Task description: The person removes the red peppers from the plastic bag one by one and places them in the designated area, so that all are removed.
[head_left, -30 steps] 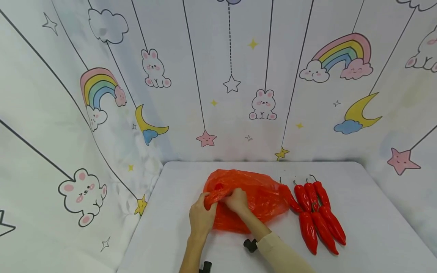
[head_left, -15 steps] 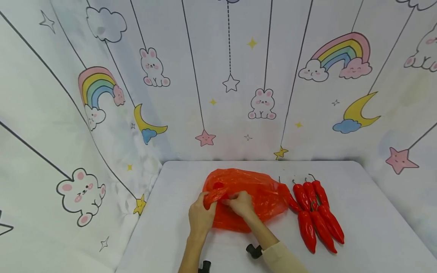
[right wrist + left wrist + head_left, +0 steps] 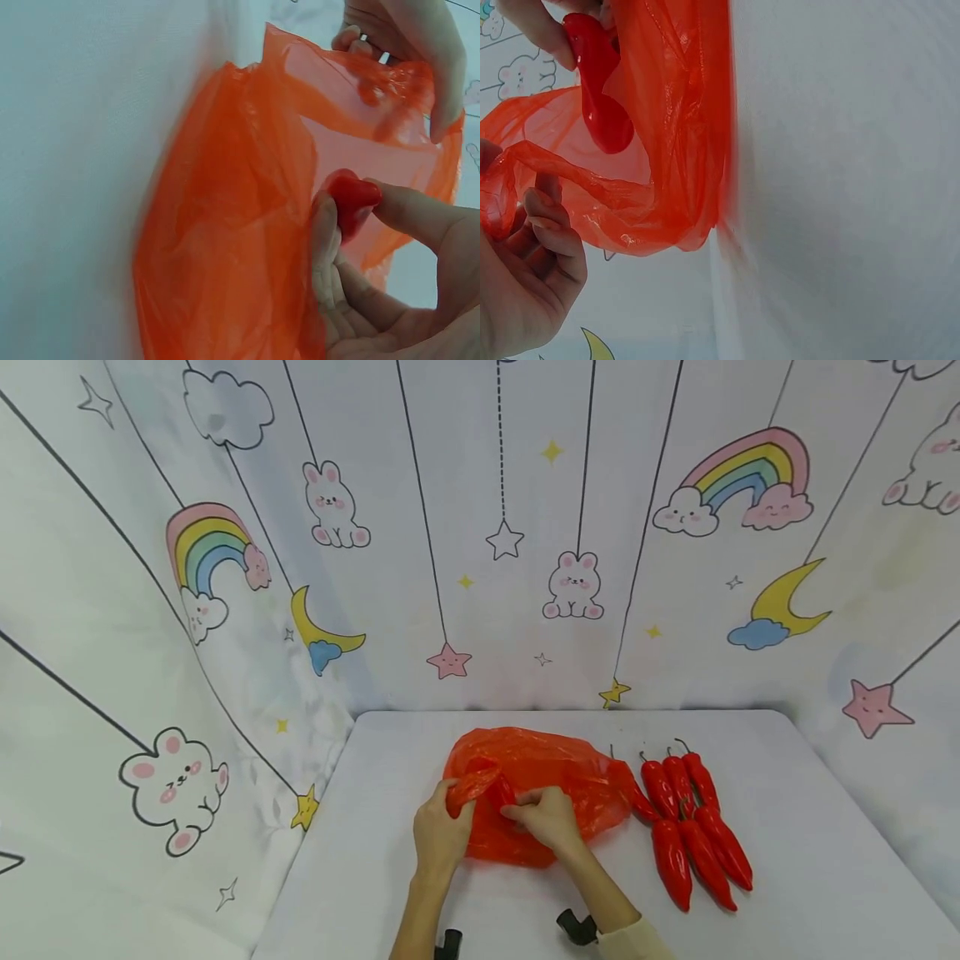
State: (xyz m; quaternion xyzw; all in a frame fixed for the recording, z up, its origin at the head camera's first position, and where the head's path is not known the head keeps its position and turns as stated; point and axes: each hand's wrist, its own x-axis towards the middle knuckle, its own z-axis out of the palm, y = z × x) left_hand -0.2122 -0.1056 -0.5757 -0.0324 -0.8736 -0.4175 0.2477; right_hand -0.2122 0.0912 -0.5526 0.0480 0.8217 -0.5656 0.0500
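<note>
A thin red plastic bag [image 3: 573,768] lies on the white table, its mouth gathered up at the left end. My left hand [image 3: 438,831] grips the edge of that mouth, fingers curled round the film. Between the thumb and fingers of my right hand [image 3: 551,817] is a glossy red chili pepper [image 3: 352,201], pinched by one end. In the left wrist view the pepper [image 3: 604,112] hangs down in the bag's opening, with its lower end inside the rim. Red shapes show faintly through the film.
Several red chili peppers [image 3: 708,864] lie in two rows to the right of the bag; one pepper [image 3: 643,802] touches its right end. Patterned cloth [image 3: 525,635] walls in the back and sides of the table [image 3: 817,860]. Black wrist mounts [image 3: 576,928] sit under the forearms.
My right hand has drawn back from the bag's mouth toward the right and nearer, bringing the chili pepper into sight. My left hand keeps its grip on the bag.
</note>
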